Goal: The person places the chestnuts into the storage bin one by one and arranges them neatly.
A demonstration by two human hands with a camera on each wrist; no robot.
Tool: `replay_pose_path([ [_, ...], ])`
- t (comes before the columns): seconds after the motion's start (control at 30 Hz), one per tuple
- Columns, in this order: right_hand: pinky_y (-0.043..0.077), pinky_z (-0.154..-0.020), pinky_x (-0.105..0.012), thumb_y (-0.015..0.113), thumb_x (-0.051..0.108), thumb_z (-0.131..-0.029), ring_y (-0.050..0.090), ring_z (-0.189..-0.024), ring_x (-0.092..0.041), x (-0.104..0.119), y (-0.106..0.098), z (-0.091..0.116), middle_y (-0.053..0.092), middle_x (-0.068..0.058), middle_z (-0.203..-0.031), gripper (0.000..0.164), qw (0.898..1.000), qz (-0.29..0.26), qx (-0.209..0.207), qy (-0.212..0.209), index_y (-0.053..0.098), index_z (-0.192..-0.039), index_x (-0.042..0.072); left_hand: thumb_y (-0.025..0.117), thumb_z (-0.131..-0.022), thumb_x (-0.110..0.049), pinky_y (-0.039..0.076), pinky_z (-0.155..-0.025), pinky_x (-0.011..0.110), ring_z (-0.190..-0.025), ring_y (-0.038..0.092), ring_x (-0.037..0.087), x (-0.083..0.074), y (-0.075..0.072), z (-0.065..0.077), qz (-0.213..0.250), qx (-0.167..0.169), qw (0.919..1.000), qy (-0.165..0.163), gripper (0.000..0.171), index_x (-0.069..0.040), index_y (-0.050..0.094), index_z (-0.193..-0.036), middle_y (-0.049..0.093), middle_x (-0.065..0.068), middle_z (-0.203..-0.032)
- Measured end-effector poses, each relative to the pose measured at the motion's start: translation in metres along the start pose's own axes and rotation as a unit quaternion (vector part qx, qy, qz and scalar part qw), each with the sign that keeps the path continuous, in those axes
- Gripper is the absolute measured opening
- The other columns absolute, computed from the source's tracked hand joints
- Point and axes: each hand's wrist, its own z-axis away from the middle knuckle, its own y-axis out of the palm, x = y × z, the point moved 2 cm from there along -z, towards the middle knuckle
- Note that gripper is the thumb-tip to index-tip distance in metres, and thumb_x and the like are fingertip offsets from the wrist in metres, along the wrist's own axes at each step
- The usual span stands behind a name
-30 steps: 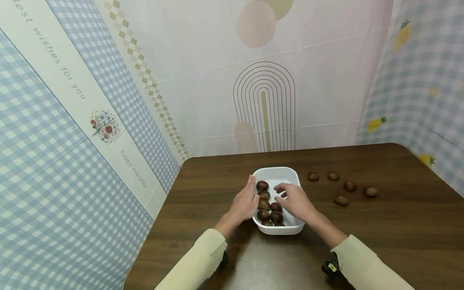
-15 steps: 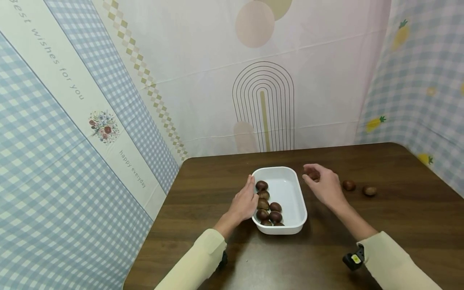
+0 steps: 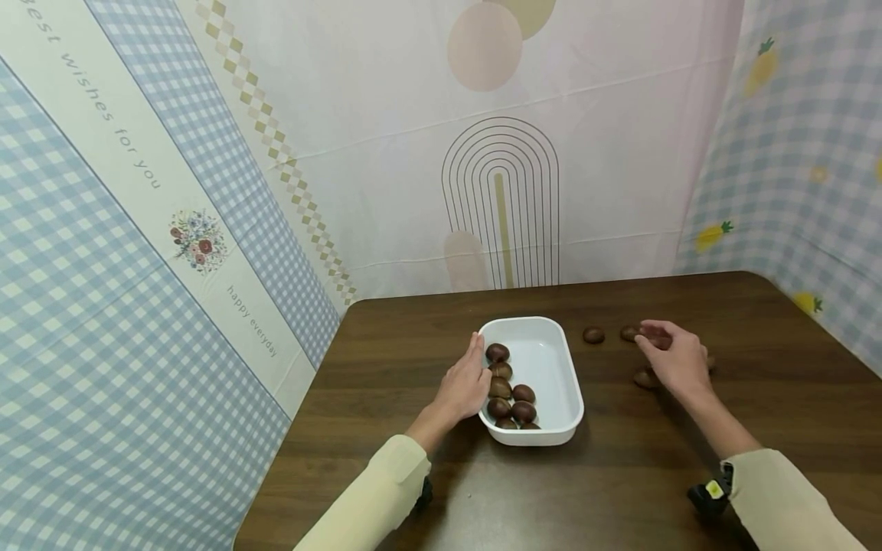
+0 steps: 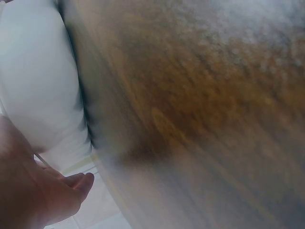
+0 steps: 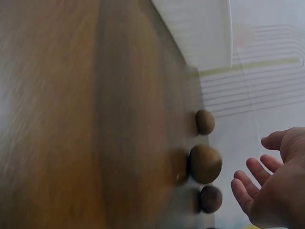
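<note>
A white rectangular dish point(image 3: 568, 383) stands mid-table with several chestnuts point(image 3: 524, 412) along its left side. My left hand point(image 3: 463, 384) rests along the dish's left wall, fingers extended; the left wrist view shows it beside the white wall point(image 4: 38, 81). My right hand point(image 3: 678, 363) is over the loose chestnuts right of the dish, thumb and fingers apart. In the right wrist view this hand point(image 5: 281, 186) holds nothing and is near several chestnuts point(image 5: 205, 163). One chestnut point(image 3: 593, 335) lies nearest the dish, another point(image 3: 630, 333) by my right fingertips, a third point(image 3: 646, 378) below the hand.
The dark wood table point(image 3: 386, 367) extends to a patterned cloth backdrop point(image 3: 406, 229) behind. A chestnut point(image 3: 712, 363) is partly hidden behind my right hand. Black wrist cameras sit at both sleeves, the right one point(image 3: 708, 497) plainly visible.
My right hand has moved from inside the dish, past the nearest loose chestnut, to the chestnuts farther right. My left hand and the dish stay in place.
</note>
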Motion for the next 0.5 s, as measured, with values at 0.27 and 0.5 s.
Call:
replay_pose_path([
  [0.27,0.041,-0.1,-0.068,0.063,0.022,-0.108,0.065,-0.108,-0.049,-0.019,-0.005,0.006,0.071,-0.031,-0.121,0.039,1.0,0.018,0.013,0.018,0.067,-0.133,-0.008,0.042,-0.108,-0.018,0.038,-0.12,0.051,-0.154,0.037,0.031,0.0,0.0,0.0,-0.001,-0.004,1.0,0.003,0.067,-0.004,0.019,-0.17,0.013,0.01,-0.177],
  [0.5,0.048,-0.091,-0.065,0.062,0.029,-0.108,0.067,-0.11,-0.048,-0.029,-0.005,0.013,0.071,-0.03,-0.122,0.043,0.997,0.032,0.057,0.033,0.069,-0.132,-0.007,0.041,-0.109,-0.019,0.037,-0.12,0.051,-0.154,0.037,0.03,0.0,0.0,-0.001,-0.001,0.0,1.0,-0.001,0.067,-0.005,0.017,-0.17,0.01,0.008,-0.177],
])
